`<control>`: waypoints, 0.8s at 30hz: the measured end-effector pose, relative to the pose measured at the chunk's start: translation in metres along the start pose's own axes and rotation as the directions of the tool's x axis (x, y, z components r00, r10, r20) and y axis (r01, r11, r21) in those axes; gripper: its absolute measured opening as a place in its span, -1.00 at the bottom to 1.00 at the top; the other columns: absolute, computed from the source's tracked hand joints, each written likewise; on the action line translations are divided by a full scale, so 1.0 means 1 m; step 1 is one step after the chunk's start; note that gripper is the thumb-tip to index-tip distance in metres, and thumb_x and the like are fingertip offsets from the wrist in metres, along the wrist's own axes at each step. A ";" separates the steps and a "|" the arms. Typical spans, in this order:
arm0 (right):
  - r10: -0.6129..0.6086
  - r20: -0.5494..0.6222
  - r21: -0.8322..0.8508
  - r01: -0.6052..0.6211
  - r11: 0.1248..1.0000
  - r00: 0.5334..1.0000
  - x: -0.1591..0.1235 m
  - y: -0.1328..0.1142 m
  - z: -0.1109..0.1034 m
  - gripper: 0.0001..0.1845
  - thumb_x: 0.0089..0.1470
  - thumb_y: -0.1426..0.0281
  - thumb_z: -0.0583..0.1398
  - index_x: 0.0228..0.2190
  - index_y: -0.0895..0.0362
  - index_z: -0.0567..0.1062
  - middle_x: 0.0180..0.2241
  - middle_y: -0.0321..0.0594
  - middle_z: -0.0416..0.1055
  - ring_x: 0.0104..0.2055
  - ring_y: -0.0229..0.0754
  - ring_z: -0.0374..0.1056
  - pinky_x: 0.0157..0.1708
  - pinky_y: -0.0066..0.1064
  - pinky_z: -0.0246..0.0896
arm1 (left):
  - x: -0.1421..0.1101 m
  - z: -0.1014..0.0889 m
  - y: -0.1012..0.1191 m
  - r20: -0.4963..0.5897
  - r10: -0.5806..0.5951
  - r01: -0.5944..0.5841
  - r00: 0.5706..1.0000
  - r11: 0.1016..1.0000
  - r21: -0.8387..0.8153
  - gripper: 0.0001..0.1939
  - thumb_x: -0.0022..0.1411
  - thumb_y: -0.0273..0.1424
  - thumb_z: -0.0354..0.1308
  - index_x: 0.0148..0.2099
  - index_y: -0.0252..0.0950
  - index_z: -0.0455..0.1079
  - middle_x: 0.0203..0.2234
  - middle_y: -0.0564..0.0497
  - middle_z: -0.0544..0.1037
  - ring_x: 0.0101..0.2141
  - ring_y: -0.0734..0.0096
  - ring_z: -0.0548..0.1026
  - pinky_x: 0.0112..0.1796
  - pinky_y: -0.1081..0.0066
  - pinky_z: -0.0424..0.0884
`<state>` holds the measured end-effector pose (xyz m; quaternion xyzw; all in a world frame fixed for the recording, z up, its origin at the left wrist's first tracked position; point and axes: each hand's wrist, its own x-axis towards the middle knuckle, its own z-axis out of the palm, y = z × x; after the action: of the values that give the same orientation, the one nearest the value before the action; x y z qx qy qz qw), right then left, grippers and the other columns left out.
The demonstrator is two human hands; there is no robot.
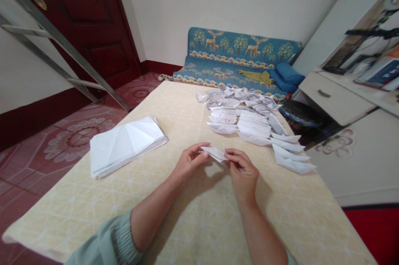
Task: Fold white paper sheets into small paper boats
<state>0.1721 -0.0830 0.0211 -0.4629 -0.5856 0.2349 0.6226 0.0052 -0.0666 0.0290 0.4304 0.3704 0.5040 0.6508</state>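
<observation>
**Folded paper held between two hands at a covered table**

The left hand (190, 163) and right hand (241, 171) meet above the table, their fingers closed narrowly on a small folded paper (215, 153), which sits between both sets of fingertips. The table's cream patterned cover (288, 211) spreads beneath and beyond the fingers. Left of the fingers lies a stack of folded white paper (126, 144). Ahead of and right of the fingers, a row of white paper boats (291, 159) runs beside a heap of folded printed sheets (240, 109). A pale green sleeve (109, 244) covers the left forearm near the table's edge.

Beyond the fingers, at the far end of the table, stands a blue bench seat with a deer-and-tree pattern (240, 49), with a blue cushion (288, 78) on it. Up and left of the fingers, a metal ladder (59, 40) crosses in front of a dark red door (90, 20), above a red patterned tile floor (71, 144). To the right stands a white cabinet with a drawer (335, 99), and a dark round object (301, 113) sits near it.
</observation>
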 end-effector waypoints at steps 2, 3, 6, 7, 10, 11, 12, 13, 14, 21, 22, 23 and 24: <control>-0.008 0.011 0.005 0.008 1.000 1.000 -0.001 0.000 0.002 -0.74 -0.01 0.58 0.10 -0.42 0.09 0.56 -0.23 -0.16 0.42 -0.14 -0.16 0.36 -0.17 -0.30 0.28 | 0.000 0.000 0.000 0.017 0.006 -0.006 1.000 1.000 -0.027 -0.54 0.01 -0.26 0.26 -0.02 -0.29 0.39 -0.16 -0.13 0.52 -0.14 0.21 0.46 -0.09 0.22 0.35; -0.004 0.017 0.013 0.003 1.000 1.000 -0.001 0.000 0.002 -0.73 -0.01 0.59 0.09 -0.41 0.09 0.55 -0.22 -0.15 0.42 -0.13 -0.15 0.35 -0.16 -0.29 0.28 | 0.000 0.000 0.000 0.016 0.015 -0.015 1.000 0.999 -0.032 -0.54 0.01 -0.27 0.26 -0.02 -0.29 0.39 -0.16 -0.13 0.52 -0.14 0.21 0.46 -0.06 0.20 0.33; 0.029 0.029 0.049 -0.030 0.998 0.999 -0.001 0.002 0.004 -0.72 -0.02 0.59 0.09 -0.38 0.09 0.54 -0.18 -0.14 0.41 -0.10 -0.13 0.34 -0.14 -0.27 0.28 | 0.001 -0.002 -0.002 0.019 0.049 -0.049 0.999 0.998 -0.027 -0.53 -0.01 -0.30 0.28 -0.02 -0.31 0.39 -0.15 -0.15 0.52 -0.14 0.18 0.47 -0.02 0.14 0.28; 0.041 0.037 0.062 -0.043 0.997 0.998 -0.001 0.003 0.004 -0.72 -0.03 0.59 0.09 -0.37 0.09 0.54 -0.17 -0.14 0.41 -0.09 -0.13 0.34 -0.14 -0.27 0.29 | 0.002 -0.002 -0.002 0.027 0.060 -0.059 0.998 0.998 -0.025 -0.52 -0.02 -0.31 0.29 -0.02 -0.31 0.38 -0.15 -0.16 0.52 -0.14 0.17 0.47 -0.02 0.12 0.28; 0.068 0.070 0.079 -0.074 0.994 0.995 -0.002 0.006 0.004 -0.72 -0.05 0.60 0.09 -0.37 0.09 0.54 -0.16 -0.14 0.41 -0.09 -0.13 0.34 -0.14 -0.28 0.30 | 0.004 -0.004 -0.004 0.045 0.079 -0.078 0.996 0.997 -0.027 -0.48 -0.05 -0.34 0.31 -0.01 -0.33 0.37 -0.15 -0.18 0.52 -0.13 0.13 0.46 -0.03 0.10 0.29; 0.078 0.081 0.078 -0.085 0.993 0.994 -0.002 0.007 0.004 -0.71 -0.07 0.60 0.09 -0.37 0.10 0.54 -0.16 -0.13 0.40 -0.09 -0.13 0.34 -0.15 -0.29 0.31 | 0.004 -0.005 -0.005 0.047 0.080 -0.079 0.996 0.997 -0.023 -0.47 -0.07 -0.35 0.32 -0.01 -0.34 0.36 -0.14 -0.19 0.51 -0.12 0.12 0.46 -0.04 0.10 0.30; 0.090 0.094 0.074 -0.098 0.993 0.991 -0.002 0.008 0.004 -0.71 -0.08 0.60 0.09 -0.37 0.10 0.54 -0.15 -0.13 0.40 -0.08 -0.13 0.34 -0.16 -0.30 0.32 | 0.005 -0.006 -0.006 0.047 0.079 -0.079 0.996 0.997 -0.011 -0.46 -0.09 -0.36 0.33 -0.01 -0.35 0.36 -0.14 -0.20 0.51 -0.12 0.12 0.46 -0.04 0.11 0.30; 0.102 0.109 0.066 -0.109 0.992 0.989 -0.002 0.009 0.004 -0.71 -0.09 0.61 0.09 -0.38 0.10 0.54 -0.15 -0.13 0.39 -0.08 -0.13 0.34 -0.18 -0.31 0.33 | 0.006 -0.006 -0.007 0.045 0.078 -0.078 0.996 0.997 0.007 -0.44 -0.11 -0.38 0.34 -0.01 -0.36 0.35 -0.14 -0.21 0.51 -0.12 0.12 0.46 -0.05 0.12 0.31; 0.112 0.125 0.057 -0.120 0.991 0.986 -0.002 0.010 0.005 -0.70 -0.10 0.61 0.08 -0.39 0.10 0.54 -0.14 -0.13 0.39 -0.07 -0.13 0.33 -0.19 -0.32 0.33 | 0.007 -0.007 -0.009 0.041 0.075 -0.077 0.996 0.996 0.035 -0.44 -0.12 -0.40 0.34 -0.01 -0.37 0.35 -0.14 -0.22 0.51 -0.13 0.13 0.47 -0.06 0.14 0.33; 0.127 0.223 -0.009 -0.128 0.992 0.967 -0.004 0.011 0.005 -0.63 -0.17 0.64 0.05 -0.35 0.11 0.51 -0.10 -0.11 0.36 -0.04 -0.12 0.32 -0.15 -0.33 0.30 | 0.009 -0.011 -0.019 0.109 0.308 -0.322 0.945 0.818 0.477 -0.59 -0.03 -0.56 0.15 -0.07 -0.29 0.40 -0.09 -0.14 0.43 -0.10 0.23 0.43 -0.16 0.30 0.41; 0.121 0.233 -0.027 -0.118 0.993 0.965 -0.005 0.012 0.005 -0.63 -0.18 0.64 0.05 -0.35 0.12 0.51 -0.10 -0.12 0.36 -0.05 -0.12 0.32 -0.14 -0.33 0.30 | 0.008 -0.011 -0.019 0.147 0.342 -0.363 0.928 0.751 0.552 -0.59 -0.03 -0.59 0.12 -0.07 -0.27 0.41 -0.09 -0.13 0.43 -0.10 0.25 0.42 -0.13 0.30 0.39; 0.114 0.245 -0.054 -0.104 0.993 0.963 -0.005 0.012 0.006 -0.63 -0.18 0.64 0.06 -0.34 0.11 0.51 -0.11 -0.12 0.36 -0.06 -0.13 0.33 -0.13 -0.32 0.29 | 0.008 -0.012 -0.019 0.179 0.367 -0.394 0.913 0.679 0.619 -0.57 -0.04 -0.61 0.11 -0.08 -0.26 0.43 -0.11 -0.11 0.43 -0.10 0.26 0.41 -0.11 0.29 0.37; 0.106 0.259 -0.091 -0.085 0.992 0.960 -0.005 0.012 0.006 -0.62 -0.19 0.65 0.06 -0.34 0.11 0.51 -0.11 -0.14 0.37 -0.07 -0.13 0.33 -0.11 -0.31 0.27 | 0.007 -0.012 -0.018 0.206 0.385 -0.415 0.900 0.608 0.677 -0.57 -0.05 -0.63 0.10 -0.09 -0.24 0.44 -0.11 -0.10 0.44 -0.09 0.27 0.40 -0.07 0.28 0.34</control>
<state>0.1685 -0.0799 0.0077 -0.4796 -0.6490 0.3007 0.5083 0.0018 -0.0596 0.0076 0.7273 0.4160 0.4469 0.3135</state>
